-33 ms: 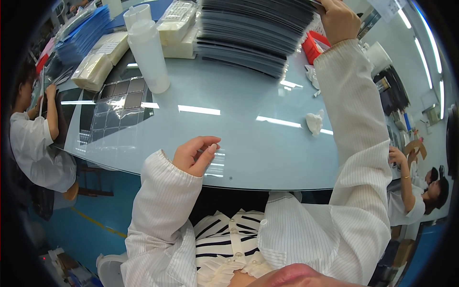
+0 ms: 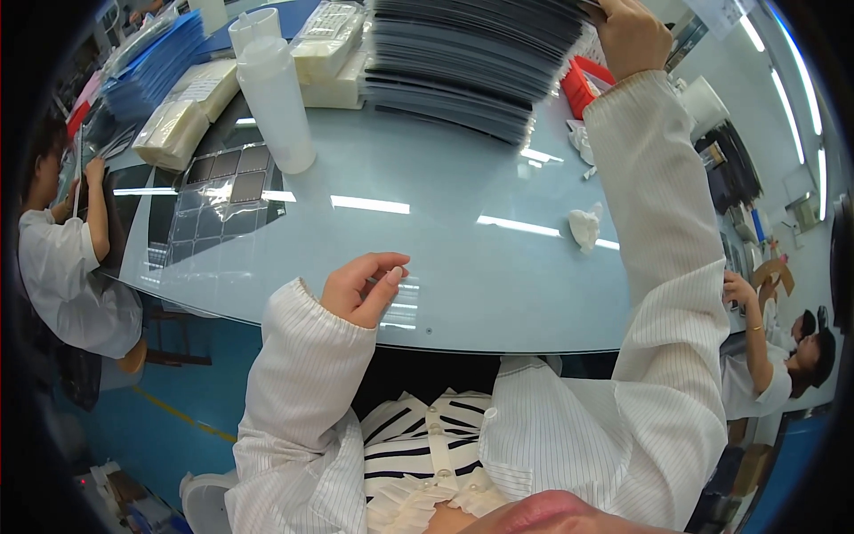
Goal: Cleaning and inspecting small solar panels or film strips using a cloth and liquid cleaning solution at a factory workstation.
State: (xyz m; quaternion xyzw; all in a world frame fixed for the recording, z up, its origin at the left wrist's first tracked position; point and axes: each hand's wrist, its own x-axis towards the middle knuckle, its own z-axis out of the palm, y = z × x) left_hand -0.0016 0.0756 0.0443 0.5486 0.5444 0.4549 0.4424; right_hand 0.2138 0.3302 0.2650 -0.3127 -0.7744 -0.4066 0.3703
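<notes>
A tall stack of thin dark sheets (image 2: 463, 67), some with clear plastic edges, rises at the far side of the glass-topped table (image 2: 436, 303). My right hand (image 2: 633, 37) reaches up to the stack's upper right corner, fingers closed on the edge of a dark sheet; its fingertips are partly hidden near the frame's top. Over the table's near edge rests my left hand (image 2: 365, 287), loosely bent and empty, thumb and forefinger a little apart.
A white translucent squeeze bottle (image 2: 276, 107) stands left of the stack, beside plastic-wrapped packets (image 2: 173, 133) and blue sheets (image 2: 147, 76). Clear film with dark squares (image 2: 222, 196) lies left. Crumpled white tissue (image 2: 584, 228) and a red bin (image 2: 583, 87) are right. Co-workers (image 2: 67, 258) sit at both sides.
</notes>
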